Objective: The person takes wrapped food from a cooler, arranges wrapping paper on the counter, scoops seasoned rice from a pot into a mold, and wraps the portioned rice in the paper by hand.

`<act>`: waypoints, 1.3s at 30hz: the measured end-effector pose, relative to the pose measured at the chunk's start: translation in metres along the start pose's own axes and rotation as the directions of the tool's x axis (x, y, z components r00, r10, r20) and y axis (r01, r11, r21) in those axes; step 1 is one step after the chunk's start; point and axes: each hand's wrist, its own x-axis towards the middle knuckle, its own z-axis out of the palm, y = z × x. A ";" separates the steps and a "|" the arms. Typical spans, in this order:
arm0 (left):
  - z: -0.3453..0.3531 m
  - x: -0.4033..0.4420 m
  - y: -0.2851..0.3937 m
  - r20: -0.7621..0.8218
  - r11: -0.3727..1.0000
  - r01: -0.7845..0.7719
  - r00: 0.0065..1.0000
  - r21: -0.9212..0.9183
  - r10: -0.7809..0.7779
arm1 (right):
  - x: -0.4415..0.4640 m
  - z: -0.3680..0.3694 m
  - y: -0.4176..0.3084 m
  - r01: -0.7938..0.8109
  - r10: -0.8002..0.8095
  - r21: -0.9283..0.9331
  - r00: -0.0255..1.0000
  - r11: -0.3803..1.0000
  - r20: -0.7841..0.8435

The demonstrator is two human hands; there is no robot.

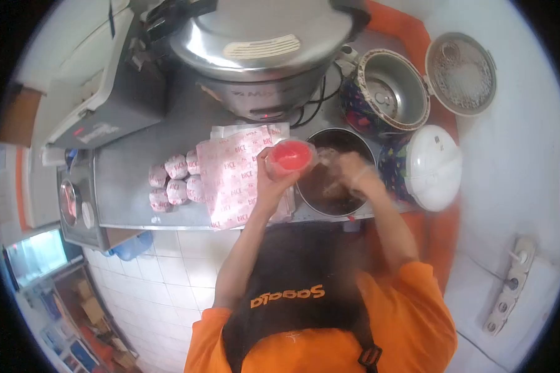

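Note:
My left hand [272, 180] is closed around a small red bowl [290, 155], tilted so that its inside faces up toward me. The bowl is at the left rim of a round metal pot [300, 194] that contains something dark brown. Over this pot, my right hand [353, 171] seems covered by a clear plastic glove. Its fingers are smeared by motion, so their grip is unclear. Beside the bowl lie printed pink-and-white wrapping papers [233, 177] in a stack. Left of them stand several round wrapped bundles [177, 190] in the same paper.
A large steel cooker [261, 93] stands behind the papers. To the right are an uncovered patterned cooker [389, 90], its raised lid [460, 74], and another with a white lid [434, 168]. A grey box [115, 99] stands at left; a power strip [509, 286] hangs on the right wall.

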 end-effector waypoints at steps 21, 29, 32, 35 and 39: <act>0.061 0.024 -0.032 -0.212 0.912 -0.383 0.888 0.148 0.407 | -0.003 0.080 0.034 0.167 -0.147 0.415 0.986 0.894 -0.079; 0.052 0.013 0.043 0.367 0.645 -0.418 0.904 0.641 0.220 | -0.094 -0.025 0.029 0.041 0.099 0.580 0.973 0.813 -0.208; 0.078 0.004 0.019 0.365 0.628 -0.338 0.927 0.701 0.092 | -0.109 -0.044 0.007 -0.080 0.176 0.258 0.909 0.963 -0.377; 0.098 0.006 -0.015 0.372 0.585 -0.391 0.915 0.711 0.159 | -0.107 -0.044 -0.036 -0.246 0.239 0.031 0.893 0.969 -0.380; 0.093 0.006 -0.012 0.304 0.773 -0.081 0.941 0.630 -0.149 | -0.117 -0.014 -0.027 0.050 -0.037 0.023 0.910 0.998 -0.413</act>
